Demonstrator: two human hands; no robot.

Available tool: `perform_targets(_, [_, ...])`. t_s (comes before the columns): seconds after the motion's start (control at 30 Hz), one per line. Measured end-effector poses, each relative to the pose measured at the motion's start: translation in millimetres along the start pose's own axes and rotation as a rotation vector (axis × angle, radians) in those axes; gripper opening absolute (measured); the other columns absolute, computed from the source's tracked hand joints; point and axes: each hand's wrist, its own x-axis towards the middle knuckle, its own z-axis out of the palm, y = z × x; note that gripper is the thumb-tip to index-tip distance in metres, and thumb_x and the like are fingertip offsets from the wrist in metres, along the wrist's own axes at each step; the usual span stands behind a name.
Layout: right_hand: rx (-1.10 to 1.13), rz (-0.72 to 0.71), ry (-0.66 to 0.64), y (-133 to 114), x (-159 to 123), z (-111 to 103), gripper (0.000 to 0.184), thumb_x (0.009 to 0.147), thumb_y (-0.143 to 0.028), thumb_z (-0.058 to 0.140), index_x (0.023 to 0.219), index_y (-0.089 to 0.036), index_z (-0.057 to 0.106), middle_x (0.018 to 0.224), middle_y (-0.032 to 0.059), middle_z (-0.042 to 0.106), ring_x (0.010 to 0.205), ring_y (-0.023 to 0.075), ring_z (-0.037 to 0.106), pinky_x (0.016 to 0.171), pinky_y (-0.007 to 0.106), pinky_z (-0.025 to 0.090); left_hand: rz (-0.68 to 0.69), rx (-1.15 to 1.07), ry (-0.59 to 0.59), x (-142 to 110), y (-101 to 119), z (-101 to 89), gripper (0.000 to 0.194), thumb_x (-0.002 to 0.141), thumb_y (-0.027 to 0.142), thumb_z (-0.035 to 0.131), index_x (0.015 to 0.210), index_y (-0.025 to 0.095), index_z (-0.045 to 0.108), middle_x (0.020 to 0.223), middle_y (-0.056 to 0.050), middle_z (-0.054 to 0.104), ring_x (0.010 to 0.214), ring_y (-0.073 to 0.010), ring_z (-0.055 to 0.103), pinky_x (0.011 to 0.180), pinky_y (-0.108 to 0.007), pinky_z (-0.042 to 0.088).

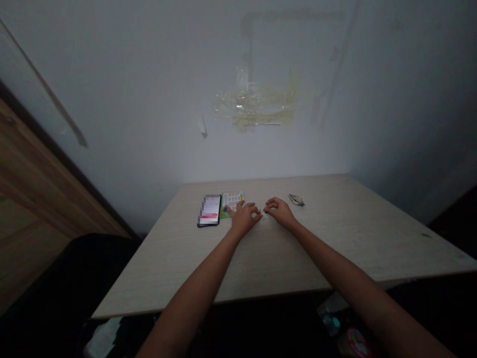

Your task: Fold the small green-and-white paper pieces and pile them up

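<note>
Grip of the right hand (pixel 281 211) is pinched on a small dark piece (pixel 265 210) just below frame centre, long axis unclear, just right of the left hand (pixel 244 219), whose grip I cannot tell.

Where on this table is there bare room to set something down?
On the pale wood-grain tabletop, the widest patch stretches from the small green-edged item toward the right edge; another lies left of the black-framed rectangular phone. Crowded: the phone, colourful printed paper sheet, left hand partly over it, right hand nearby.
</note>
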Motion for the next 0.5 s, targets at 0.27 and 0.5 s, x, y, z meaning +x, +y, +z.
perform_targets(0.27, [-0.118, -0.013, -0.031, 3.5, 0.0, -1.7, 0.016, 0.071, -0.024, 0.07, 0.085, -0.019, 0.063, 0.083, 0.0033, 0.071, 0.082, 0.0182, 0.068, 0.082, 0.032, 0.05, -0.014, 0.005, 0.01, 0.7, -1.2, 2.5, 0.019, 0.085, 0.051, 0.061, 0.093, 0.038, 0.072, 0.136, 0.006, 0.059, 0.139, -0.0343, 0.029, 0.101, -0.081, -0.006])
perform_targets(0.5, [-0.052, -0.044, -0.075, 5.7, -0.2, -2.4, 0.019, 0.071, -0.026, 0.07, 0.087, -0.02, 0.061, 0.085, 0.0024, 0.07, 0.082, 0.0169, 0.069, 0.083, 0.032, 0.049, -0.035, -0.018, -0.008, 0.1, 1.5, -1.1, 0.02, 0.084, 0.052, 0.062, 0.093, 0.038, 0.073, 0.137, 0.004, 0.058, 0.138, -0.036, 0.029, 0.1, -0.081, -0.006])
